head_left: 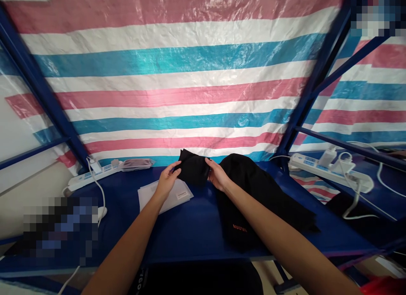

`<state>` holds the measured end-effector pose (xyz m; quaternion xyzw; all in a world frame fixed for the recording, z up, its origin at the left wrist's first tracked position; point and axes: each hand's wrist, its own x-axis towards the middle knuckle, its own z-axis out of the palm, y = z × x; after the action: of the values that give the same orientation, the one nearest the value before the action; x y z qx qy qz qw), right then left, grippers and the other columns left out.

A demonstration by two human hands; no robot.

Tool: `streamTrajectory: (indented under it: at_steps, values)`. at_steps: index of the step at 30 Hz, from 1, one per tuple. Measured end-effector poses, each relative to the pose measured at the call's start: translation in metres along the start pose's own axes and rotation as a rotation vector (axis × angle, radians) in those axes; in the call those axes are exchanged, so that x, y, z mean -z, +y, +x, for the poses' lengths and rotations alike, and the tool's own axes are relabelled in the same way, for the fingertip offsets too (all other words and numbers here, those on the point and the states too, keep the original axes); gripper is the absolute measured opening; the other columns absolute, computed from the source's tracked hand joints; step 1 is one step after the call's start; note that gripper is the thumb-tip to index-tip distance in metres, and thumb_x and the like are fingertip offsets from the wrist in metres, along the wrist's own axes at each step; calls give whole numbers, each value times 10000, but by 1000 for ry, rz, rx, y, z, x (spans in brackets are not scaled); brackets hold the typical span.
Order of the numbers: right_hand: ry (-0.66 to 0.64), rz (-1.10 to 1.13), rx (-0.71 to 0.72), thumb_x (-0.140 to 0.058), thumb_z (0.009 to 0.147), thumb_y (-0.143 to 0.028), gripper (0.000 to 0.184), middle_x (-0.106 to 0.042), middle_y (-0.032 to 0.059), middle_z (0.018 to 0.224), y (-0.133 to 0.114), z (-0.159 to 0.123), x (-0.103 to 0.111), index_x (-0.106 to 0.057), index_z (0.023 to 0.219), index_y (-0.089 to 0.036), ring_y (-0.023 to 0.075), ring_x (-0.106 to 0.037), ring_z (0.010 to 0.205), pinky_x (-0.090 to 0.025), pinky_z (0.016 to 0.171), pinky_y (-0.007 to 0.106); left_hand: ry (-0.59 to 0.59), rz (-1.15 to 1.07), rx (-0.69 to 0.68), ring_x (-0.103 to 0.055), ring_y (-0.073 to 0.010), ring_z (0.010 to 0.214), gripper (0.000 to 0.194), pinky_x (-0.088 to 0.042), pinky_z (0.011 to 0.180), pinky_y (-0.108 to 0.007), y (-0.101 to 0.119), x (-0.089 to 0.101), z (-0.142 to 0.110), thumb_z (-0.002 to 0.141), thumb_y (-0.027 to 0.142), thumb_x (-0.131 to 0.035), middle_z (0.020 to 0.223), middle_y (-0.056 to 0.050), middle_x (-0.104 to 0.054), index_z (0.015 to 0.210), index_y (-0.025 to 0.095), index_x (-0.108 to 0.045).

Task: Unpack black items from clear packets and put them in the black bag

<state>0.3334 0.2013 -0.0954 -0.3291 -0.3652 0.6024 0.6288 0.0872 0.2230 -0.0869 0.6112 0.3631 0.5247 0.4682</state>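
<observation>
Between my two hands, a folded black cloth (194,169) is held up above the blue table. My left hand (168,178) pinches its left edge with the thumb in front. On the opposite edge, my right hand (217,174) grips it, fingers partly behind the cloth. Under and to the left of the cloth lie flat, whitish translucent plastic bags (168,206), one bearing a small printed label. A larger black garment (244,180) with small orange lettering is spread out beside and beneath my right forearm.
The blue table (187,240) stands against a striped plastic sheet (177,92). White power strips lie left (95,174) and right (330,172), with cables trailing. A clear-wrapped package (137,164) sits at the back left. Blue metal posts (304,104) frame the space.
</observation>
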Motion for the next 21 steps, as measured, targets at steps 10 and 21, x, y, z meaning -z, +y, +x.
streamTrajectory:
  at_steps: [10,21]
  values:
    - [284,-496,259,-660,935,-706,745,-557,102,1595,6,1,-1,-533,1521,-263,293,-604,1400,-543,1128,407,11,-140,-60,-616,-305,1355,521,-557,1073,-412,7,-5,-4,884,487,-800,1573,-92,-593,1352,265,-741]
    - [184,-839,200,-802,838,-635,970,-695,133,1371,5,-1,5,-378,1627,-261,303,-743,1116,-649,845,401,83,-22,-117,-599,-322,1402,489,-474,1197,-462,13,-2,-6,866,449,-824,1484,-118,-664,1294,222,-759]
